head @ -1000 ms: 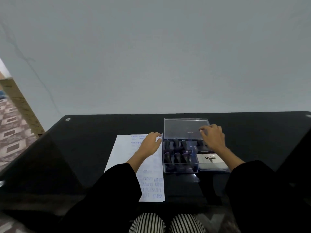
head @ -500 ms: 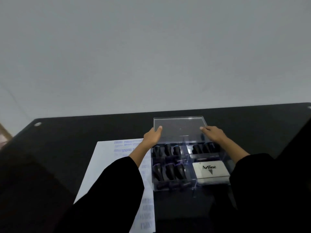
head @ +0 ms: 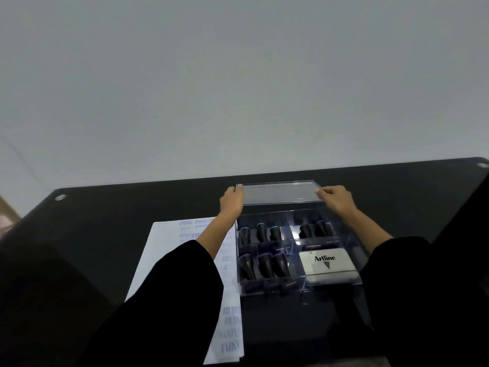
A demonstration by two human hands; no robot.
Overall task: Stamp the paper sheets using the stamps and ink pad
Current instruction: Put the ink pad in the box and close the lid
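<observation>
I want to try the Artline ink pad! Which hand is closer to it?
Right. The right hand grips the clear lid at its right end, straight behind the ink pad. The left hand grips the lid's left end, behind the stamps.

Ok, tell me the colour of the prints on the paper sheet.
Blue prints on the white paper sheet; head view.

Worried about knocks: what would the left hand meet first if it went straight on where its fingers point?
The left hand grips the clear lid; beyond, probably only black table, then wall.
</observation>
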